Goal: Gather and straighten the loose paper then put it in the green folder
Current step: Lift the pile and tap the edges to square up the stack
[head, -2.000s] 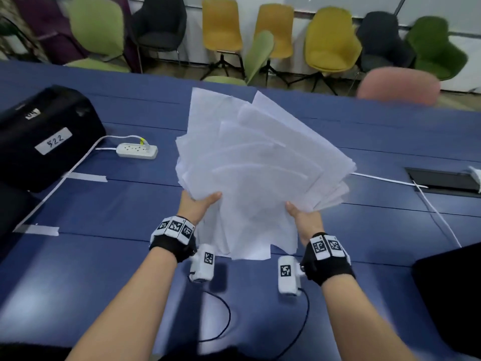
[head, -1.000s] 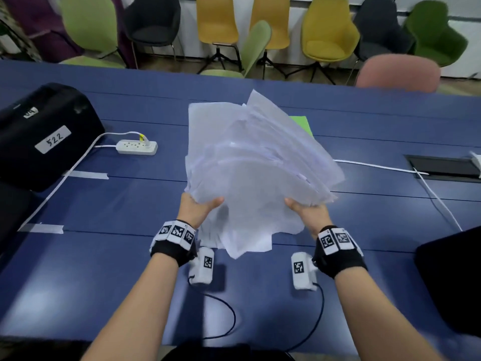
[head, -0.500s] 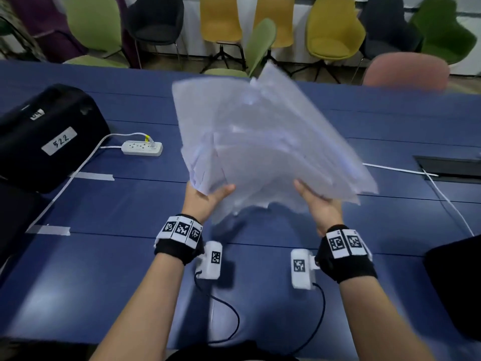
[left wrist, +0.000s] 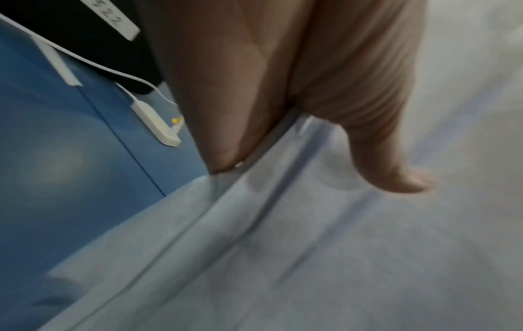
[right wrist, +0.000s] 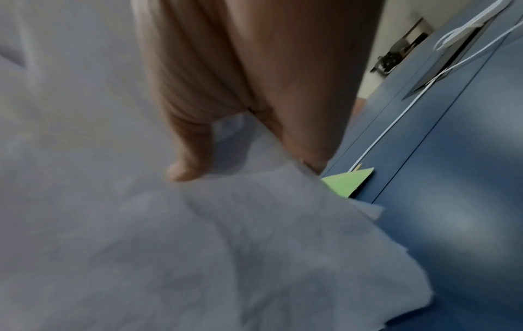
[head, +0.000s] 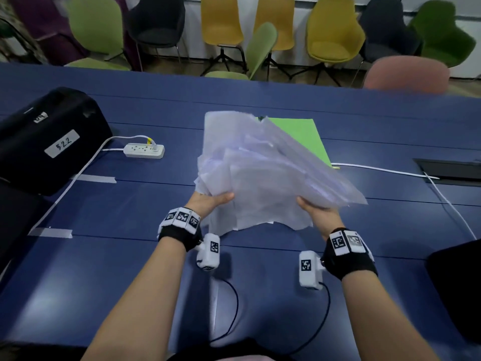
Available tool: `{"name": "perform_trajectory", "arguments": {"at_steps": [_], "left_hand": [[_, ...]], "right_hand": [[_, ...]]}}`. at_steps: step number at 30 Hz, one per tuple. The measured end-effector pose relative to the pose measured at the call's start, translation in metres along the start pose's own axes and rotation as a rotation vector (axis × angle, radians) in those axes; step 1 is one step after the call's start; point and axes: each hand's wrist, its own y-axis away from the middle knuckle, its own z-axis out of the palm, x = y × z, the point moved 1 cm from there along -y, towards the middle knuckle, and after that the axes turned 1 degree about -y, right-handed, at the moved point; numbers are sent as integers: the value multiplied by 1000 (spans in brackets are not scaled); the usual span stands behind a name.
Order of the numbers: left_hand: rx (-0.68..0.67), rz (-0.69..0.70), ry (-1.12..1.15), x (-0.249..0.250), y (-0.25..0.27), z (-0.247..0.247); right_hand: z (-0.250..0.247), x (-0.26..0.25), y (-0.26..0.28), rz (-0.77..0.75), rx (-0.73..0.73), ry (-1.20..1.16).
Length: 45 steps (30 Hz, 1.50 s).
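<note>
A messy sheaf of white paper [head: 263, 175] hangs in the air over the blue table, its sheets fanned and uneven. My left hand [head: 208, 200] grips its near left edge, thumb on top. My right hand [head: 316, 212] grips the near right edge the same way. In the left wrist view the thumb [left wrist: 390, 170] lies on the paper [left wrist: 311, 246]. In the right wrist view the thumb [right wrist: 186, 165] presses the paper [right wrist: 169, 246]. The green folder [head: 299, 136] lies flat on the table behind the sheaf, partly hidden; one corner of the folder [right wrist: 348, 181] shows past the paper.
A black case [head: 49, 142] labelled 522 sits at the left, with a white power strip [head: 144, 151] and its cable beside it. A white cable [head: 385, 170] runs right to a table socket hatch [head: 450, 169]. Another black object [head: 458, 290] is at the near right. Chairs line the far side.
The sheaf was swung up and tilted away half a second ago; now it is lower and flatter, and the green folder shows behind it. Both hands keep their hold.
</note>
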Motion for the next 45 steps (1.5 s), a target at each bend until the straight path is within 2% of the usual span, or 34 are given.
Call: {"name": "perform_trajectory", "arguments": {"at_steps": [4, 6, 8, 12, 16, 19, 24, 26, 29, 35, 37, 39, 42, 45], "left_hand": [[66, 85, 113, 12, -3, 10], [69, 92, 154, 17, -3, 0], [57, 90, 172, 15, -3, -16], [22, 46, 116, -11, -4, -22], [-45, 26, 146, -14, -5, -1], [-102, 50, 89, -8, -4, -10], [-101, 42, 0, -11, 3, -19], [-113, 46, 7, -7, 0, -9], [-69, 42, 46, 3, 0, 7], [-87, 185, 192, 33, 5, 15], [-139, 195, 269, 29, 7, 11], [-162, 192, 209, 22, 9, 7], [-246, 205, -11, 6, 13, 8], [-293, 198, -167, -2, 14, 9]], "right_hand": [[16, -19, 3, -111, 57, -73], [8, -35, 5, -132, 92, -93], [-6, -43, 9, -135, 58, -87], [-12, -23, 11, -33, -84, 52], [-4, 1, 6, 22, -49, 85], [-10, 1, 4, 9, -26, 55], [-26, 0, 11, 46, -123, 9], [-20, 1, 11, 10, -101, -41], [-5, -10, 6, -41, 50, -95], [0, -49, 5, -195, 37, -210], [-1, -53, 8, -238, 29, -224], [2, -43, 10, -225, 7, -168], [5, -15, 13, -119, -46, -60], [1, 3, 8, -49, -26, -82]]}}
